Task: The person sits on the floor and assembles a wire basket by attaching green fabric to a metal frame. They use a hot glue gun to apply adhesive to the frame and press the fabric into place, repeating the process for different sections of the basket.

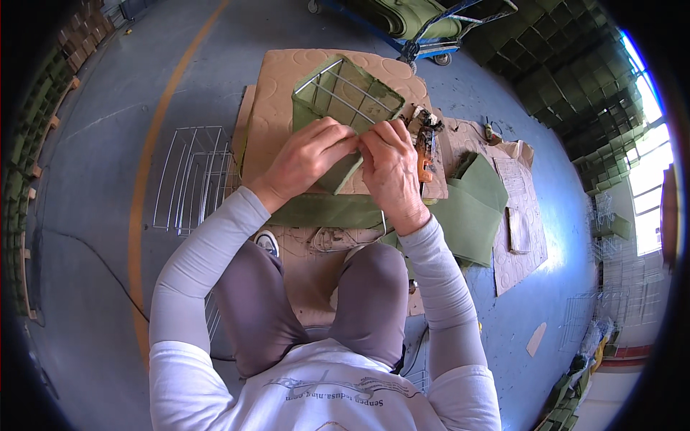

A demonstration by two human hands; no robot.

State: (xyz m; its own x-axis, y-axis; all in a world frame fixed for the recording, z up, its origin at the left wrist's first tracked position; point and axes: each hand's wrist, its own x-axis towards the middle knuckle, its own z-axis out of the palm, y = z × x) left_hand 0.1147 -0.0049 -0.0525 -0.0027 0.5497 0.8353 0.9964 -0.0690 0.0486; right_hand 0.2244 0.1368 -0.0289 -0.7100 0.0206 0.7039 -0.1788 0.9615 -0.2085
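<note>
A silver wire frame (338, 93) rests in a piece of green fabric (310, 113) on a cardboard-topped work surface (269, 129) in front of me. My left hand (310, 154) pinches the near edge of the fabric, thumb and fingers pressed together. Right beside it, my right hand (392, 161) is closed in the same way, its fingertips almost meeting the left ones. Exactly what lies between the fingertips is hidden. Below the hands hangs a green flap (345, 174). Close to my right hand lies an orange-handled tool (425, 169) with black smears around it.
Wire baskets (190, 179) stand on the floor at left. Folded green fabric (471, 215) and cardboard (517, 266) lie at right. A blue cart (431, 54) with green rolls is at the back. Green stacks (568, 79) line the right wall. A dark cable (108, 262) crosses the floor.
</note>
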